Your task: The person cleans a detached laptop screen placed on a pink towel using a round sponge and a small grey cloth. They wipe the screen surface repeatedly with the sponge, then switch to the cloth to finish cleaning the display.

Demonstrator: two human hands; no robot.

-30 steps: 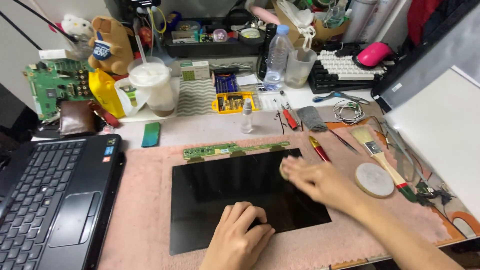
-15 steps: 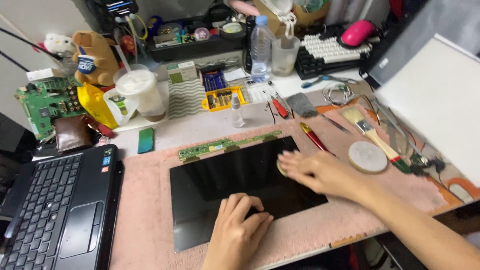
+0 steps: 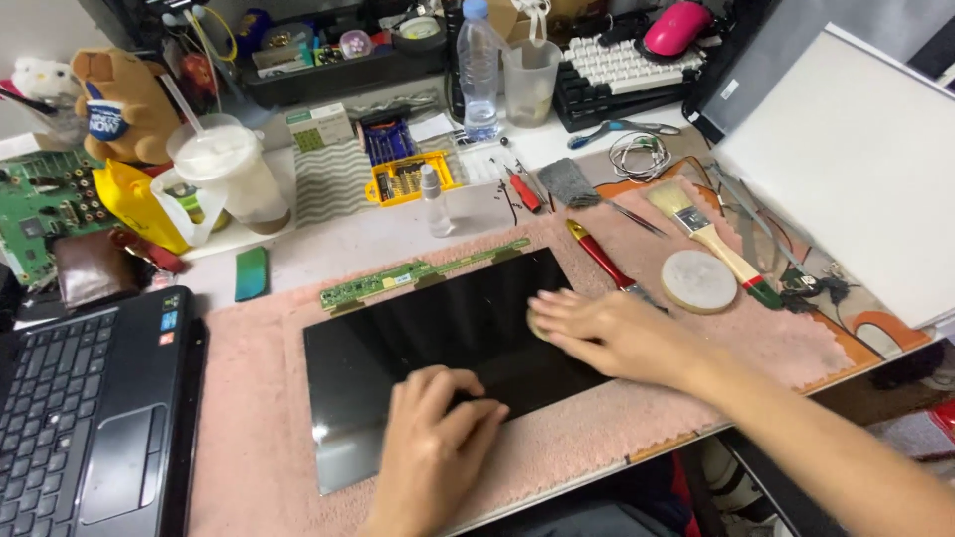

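Here, my two hands work on a bare black display panel laid flat on a pink towel mat. My left hand lies palm down, fingers curled, pressing the panel's near edge and gripping nothing. My right hand rests flat on the panel's right end, fingers out, over a small pale pad; whether it grips the pad I cannot tell. Left of my left hand sits an open black laptop. Beyond my right hand lie a narrow green circuit strip along the panel's far edge, a paintbrush, a red-handled tool and a round white disc.
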